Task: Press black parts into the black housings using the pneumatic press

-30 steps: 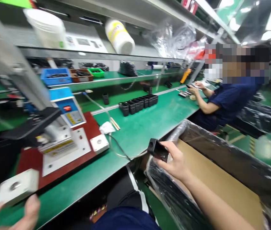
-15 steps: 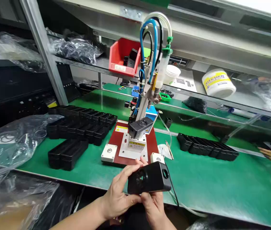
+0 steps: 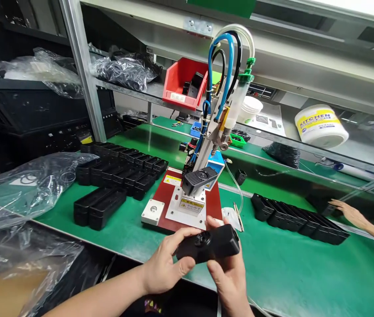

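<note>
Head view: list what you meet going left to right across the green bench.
Clear plastic bag → stacked black trays → black housing, held by left hand and right hand → row of black parts → another person's hand.

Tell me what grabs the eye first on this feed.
Front and centre, the left hand and right hand grip a black housing. Just behind it on the green bench stands a dispensing rig with blue hoses on a red base. A red bin sits on the shelf above.
</note>
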Demonstrator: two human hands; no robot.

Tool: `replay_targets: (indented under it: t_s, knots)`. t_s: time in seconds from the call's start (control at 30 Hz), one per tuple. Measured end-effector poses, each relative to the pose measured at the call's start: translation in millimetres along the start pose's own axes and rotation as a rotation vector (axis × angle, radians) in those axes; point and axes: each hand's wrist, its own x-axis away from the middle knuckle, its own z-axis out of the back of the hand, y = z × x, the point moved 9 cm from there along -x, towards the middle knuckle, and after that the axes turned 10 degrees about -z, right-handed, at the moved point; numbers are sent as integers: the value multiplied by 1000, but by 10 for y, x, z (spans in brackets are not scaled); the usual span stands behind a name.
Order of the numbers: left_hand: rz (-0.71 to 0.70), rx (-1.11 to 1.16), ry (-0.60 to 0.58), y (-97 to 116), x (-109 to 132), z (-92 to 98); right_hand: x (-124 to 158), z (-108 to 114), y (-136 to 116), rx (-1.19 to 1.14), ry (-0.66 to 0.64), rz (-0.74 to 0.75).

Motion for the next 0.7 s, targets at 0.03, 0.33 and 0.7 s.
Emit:
replay_targets:
  t_s: [0.03, 0.33, 0.7]
  knots:
    - [99, 103, 3, -78, 4, -23, -20, 53, -112, 11, 38, 50]
    - [125, 28, 97, -25, -56, 31, -385, 422, -363, 357, 269, 68]
    - [-607, -985, 308, 766, -468, 249, -813, 106, -689, 248, -4, 300]
